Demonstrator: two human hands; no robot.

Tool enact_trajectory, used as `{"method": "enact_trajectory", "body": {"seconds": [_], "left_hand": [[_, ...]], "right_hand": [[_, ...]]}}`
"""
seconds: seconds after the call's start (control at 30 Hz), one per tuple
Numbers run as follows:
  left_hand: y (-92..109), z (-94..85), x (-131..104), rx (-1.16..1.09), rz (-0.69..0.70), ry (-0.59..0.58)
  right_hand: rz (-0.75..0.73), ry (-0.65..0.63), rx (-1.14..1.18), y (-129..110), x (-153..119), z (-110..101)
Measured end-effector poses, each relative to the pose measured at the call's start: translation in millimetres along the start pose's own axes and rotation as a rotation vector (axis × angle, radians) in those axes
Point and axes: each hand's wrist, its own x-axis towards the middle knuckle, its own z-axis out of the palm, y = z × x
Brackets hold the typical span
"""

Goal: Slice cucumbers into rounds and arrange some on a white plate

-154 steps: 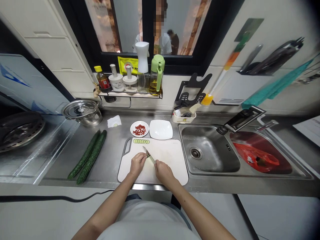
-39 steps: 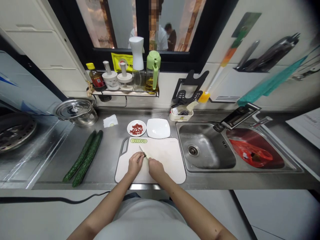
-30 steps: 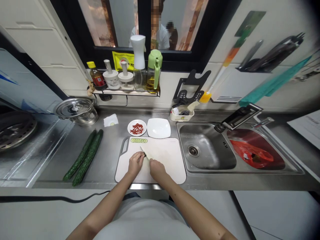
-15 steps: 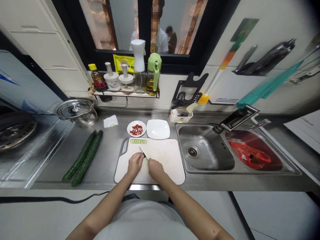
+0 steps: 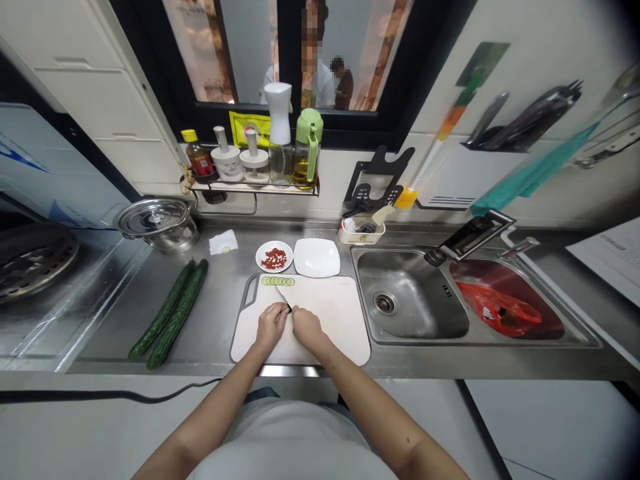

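Note:
Over the white cutting board [image 5: 340, 313], my right hand [image 5: 307, 328] is closed round the handle of a knife [image 5: 281, 295]. Its thin blade points forward and left. My left hand [image 5: 271, 323] is pinched close beside the blade, on a small dark green piece of cucumber [image 5: 289, 308] mostly hidden by the fingers. A row of thin round cucumber slices [image 5: 278, 281] lies overlapping along the board's far left edge, just beyond the knife tip.
Behind the board stand a plate of small red pieces [image 5: 261, 257] and a white square plate [image 5: 317, 257]. Two whole cucumbers [image 5: 173, 313] and a lidded steel pot [image 5: 173, 233] are to the left. A sink [image 5: 415, 293] adjoins the board's right. A condiment rack [image 5: 255, 187] hangs behind.
My right hand and the knife have shifted slightly left and forward, closer to my left hand. The view has moved a little; the slices still lie in their row.

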Motion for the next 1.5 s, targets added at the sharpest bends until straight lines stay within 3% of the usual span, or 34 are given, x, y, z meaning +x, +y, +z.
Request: {"method": "enact_trajectory", "body": {"seconds": [0.43,1.17,1.5], "left_hand": [[-3.4,3.5,-1.4,-0.045,-0.034,0.012],[0.7,0.2,-0.5,-0.006,-0.039,-0.023],[2.8,-2.2,0.7,0.001,-0.074,-0.046]], "right_hand": [[0.03,-0.062,-0.059,26.7,-47.6,10.6],[-0.001,0.008,-0.011,3.2,-1.3,-1.9],[0.018,-0.028,-0.011,12.8,-21.0,-0.8]]}}
